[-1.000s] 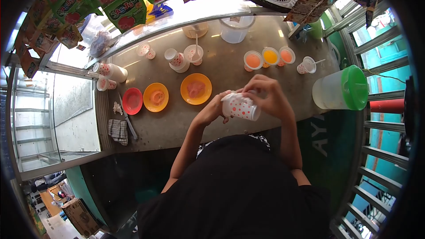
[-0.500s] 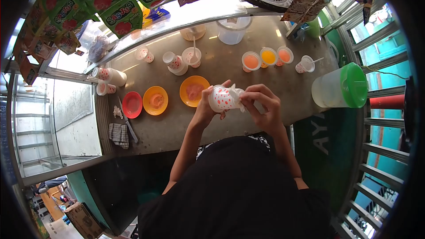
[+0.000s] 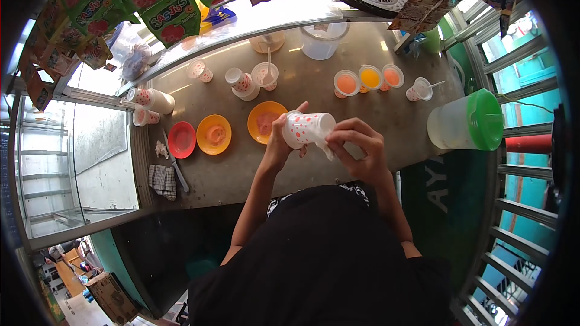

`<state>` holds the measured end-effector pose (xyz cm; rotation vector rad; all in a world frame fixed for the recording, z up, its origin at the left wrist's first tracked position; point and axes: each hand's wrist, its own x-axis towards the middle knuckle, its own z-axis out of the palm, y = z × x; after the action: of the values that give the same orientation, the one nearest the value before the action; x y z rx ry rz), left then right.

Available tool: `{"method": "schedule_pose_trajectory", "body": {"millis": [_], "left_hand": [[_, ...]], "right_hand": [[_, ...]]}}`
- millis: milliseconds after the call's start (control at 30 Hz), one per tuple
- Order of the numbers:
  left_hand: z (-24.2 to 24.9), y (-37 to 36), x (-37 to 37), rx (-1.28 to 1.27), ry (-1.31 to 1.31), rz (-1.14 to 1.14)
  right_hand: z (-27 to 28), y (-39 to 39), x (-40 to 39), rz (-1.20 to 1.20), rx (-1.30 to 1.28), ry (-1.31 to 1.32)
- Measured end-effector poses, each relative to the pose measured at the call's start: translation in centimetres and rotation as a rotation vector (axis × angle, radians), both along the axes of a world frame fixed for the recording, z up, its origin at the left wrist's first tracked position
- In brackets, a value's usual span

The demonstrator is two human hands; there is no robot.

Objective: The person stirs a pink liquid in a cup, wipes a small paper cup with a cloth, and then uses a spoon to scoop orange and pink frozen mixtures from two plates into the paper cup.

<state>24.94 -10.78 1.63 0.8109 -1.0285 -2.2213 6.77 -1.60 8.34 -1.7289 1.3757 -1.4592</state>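
My left hand (image 3: pixel 278 145) is wrapped round a white plastic cup (image 3: pixel 304 128) with red dots, tilted on its side with its base toward the right. With pinched fingers, my right hand (image 3: pixel 365 150) grips a crumpled white tissue (image 3: pixel 324 143) against the cup near its base. Just behind my left hand, an orange plate (image 3: pixel 254 130) holds something pinkish. Beside it stand a second orange plate (image 3: pixel 203 135) with similar contents and a red plate (image 3: pixel 182 139).
Three filled drink cups (image 3: pixel 370 77) stand at the back right, near a cup with a spoon (image 3: pixel 419 90). A green-lidded container (image 3: pixel 450 124) occupies the table's right end. A knife (image 3: pixel 179 175) and a checked cloth (image 3: pixel 163 182) lie at left. Sachets (image 3: pixel 166 15) hang overhead.
The cup has turned so its base now shows. My right hand has brought the tissue from the cup's end down along its lower side. My left hand keeps its hold.
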Motion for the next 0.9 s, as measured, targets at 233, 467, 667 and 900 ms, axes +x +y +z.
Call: {"method": "schedule_pose_trajectory", "body": {"millis": [233,467,667,900], "left_hand": [[-0.1,-0.1,0.4,-0.3,-0.023,-0.084],[-1.0,-0.2,0.5,-0.426,-0.238,-0.433],[-0.3,-1.0,0.7,-0.382,-0.015,-0.449],[-1.1,0.3,-0.2,-0.041,0.126,-0.129]], "right_hand": [[-0.7,0.0,-3.6,-0.225,0.134,-0.383],[0.4,-1.5,-0.8,0.187,0.158,-0.094],[-0.1,-1.8,-1.7,0.378,0.153,0.026],[-2.1,-1.4,-0.1,-0.137,0.034,-0.005]]}}
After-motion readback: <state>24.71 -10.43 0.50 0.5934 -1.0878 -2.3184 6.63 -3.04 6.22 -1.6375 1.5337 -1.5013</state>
